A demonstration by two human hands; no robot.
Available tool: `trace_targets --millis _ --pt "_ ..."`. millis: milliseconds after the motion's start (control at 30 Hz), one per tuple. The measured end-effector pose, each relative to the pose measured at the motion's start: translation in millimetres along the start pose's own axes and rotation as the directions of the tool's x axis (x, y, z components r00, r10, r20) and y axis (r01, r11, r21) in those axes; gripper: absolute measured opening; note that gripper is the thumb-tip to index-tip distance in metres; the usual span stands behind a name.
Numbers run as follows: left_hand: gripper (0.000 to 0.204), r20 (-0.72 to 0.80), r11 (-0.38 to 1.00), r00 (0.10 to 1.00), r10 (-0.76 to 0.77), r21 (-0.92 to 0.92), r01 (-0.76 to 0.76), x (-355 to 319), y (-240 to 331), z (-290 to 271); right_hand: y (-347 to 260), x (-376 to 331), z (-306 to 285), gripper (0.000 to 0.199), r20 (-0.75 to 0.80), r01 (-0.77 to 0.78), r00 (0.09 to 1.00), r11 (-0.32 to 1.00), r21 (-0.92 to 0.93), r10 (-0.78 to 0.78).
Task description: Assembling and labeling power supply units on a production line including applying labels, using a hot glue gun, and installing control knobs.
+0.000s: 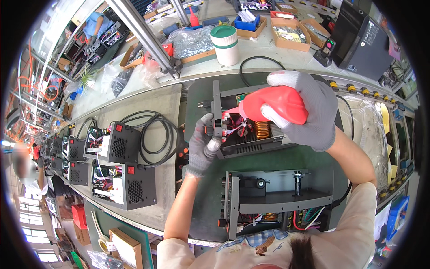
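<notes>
Right hand (316, 112): fingers closed around red bottle (275, 104), nozzle (233, 110) at metal panel (217, 101); left hand (200, 148): fingers gripping that panel

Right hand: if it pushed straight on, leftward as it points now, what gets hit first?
Likely the upright metal panel by the left hand, met by the nozzle of the red bottle in the right hand. Depth is unclear, so the wires beside the panel could come first.
</notes>
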State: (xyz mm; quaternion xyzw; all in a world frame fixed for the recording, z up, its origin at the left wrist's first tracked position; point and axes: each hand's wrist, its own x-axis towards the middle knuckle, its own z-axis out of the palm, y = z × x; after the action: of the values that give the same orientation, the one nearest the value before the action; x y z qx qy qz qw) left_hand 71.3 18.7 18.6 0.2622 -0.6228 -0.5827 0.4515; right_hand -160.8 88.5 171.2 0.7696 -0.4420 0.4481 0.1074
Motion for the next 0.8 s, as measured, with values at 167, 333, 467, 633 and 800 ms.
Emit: trace_targets --millis 167,333,467,633,800 --pt "0.055 -0.042 0.994 0.995 -0.091 -0.069 0.088 6.9 -0.6 -2.5 2.7 0.1 -8.2 0.036 -0.059 -0.233 0.967 0.955 0.183 0.247" --pt "0.037 -0.084 0.998 0.996 0.000 0.070 0.006 24.7 14.4 -1.1 9.1 -19.8 -19.4 0.037 -0.152 -0.100 0.979 0.966 0.239 0.139" --pt "0.040 -0.096 0.986 0.995 -0.027 0.164 0.042 36.6 21.4 -5.0 12.0 -33.2 2.0 0.051 -0.032 0.217 0.976 0.976 0.009 -0.216" --pt "0.042 -0.115 0.981 0.990 -0.081 0.167 0.099 34.9 17.6 -6.1 23.8 -45.7 26.1 0.055 -0.025 0.309 0.950 0.950 -0.034 -0.310" --pt "0.044 -0.113 0.974 0.992 -0.052 0.213 0.075 33.3 25.0 -0.8 19.2 -40.0 39.0 0.055 0.004 0.303 0.953 0.949 -0.086 -0.304"
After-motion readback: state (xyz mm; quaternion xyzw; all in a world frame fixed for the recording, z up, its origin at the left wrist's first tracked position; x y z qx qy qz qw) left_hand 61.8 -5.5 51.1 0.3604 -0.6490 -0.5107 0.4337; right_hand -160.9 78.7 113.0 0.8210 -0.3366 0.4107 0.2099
